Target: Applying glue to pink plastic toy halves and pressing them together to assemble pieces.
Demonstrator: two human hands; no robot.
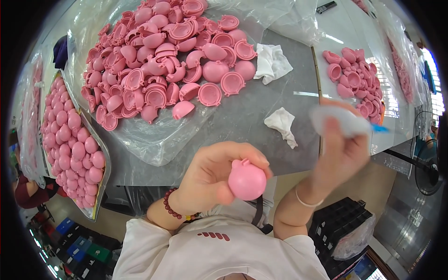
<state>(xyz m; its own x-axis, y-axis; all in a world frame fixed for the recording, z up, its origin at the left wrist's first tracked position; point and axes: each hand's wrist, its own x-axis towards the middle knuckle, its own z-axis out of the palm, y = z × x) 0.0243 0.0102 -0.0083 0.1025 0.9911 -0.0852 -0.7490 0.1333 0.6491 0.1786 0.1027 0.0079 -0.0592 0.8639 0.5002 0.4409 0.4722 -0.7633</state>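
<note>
My left hand [205, 175] is closed around a round pink plastic ball [247, 180] with small ear-like bumps on top, held in front of my chest. Raised at the right, my right hand [343, 149] grips a whitish bottle [343, 120] with a blue tip; both are blurred by motion. Beyond my left hand a big heap of pink half shells [158, 65] lies on clear plastic sheeting [158, 149]. One half shell [183, 110] sits at the heap's near edge. Two crumpled white cloths [281, 126] rest on the grey table between the heap and my right hand.
A tray of closed pink balls [74, 149] stands at the left. Another pile of pink shells [357, 79] lies at the right, past a seam in the table. Black crates [338, 221] are beside me at lower right, near a fan [427, 165].
</note>
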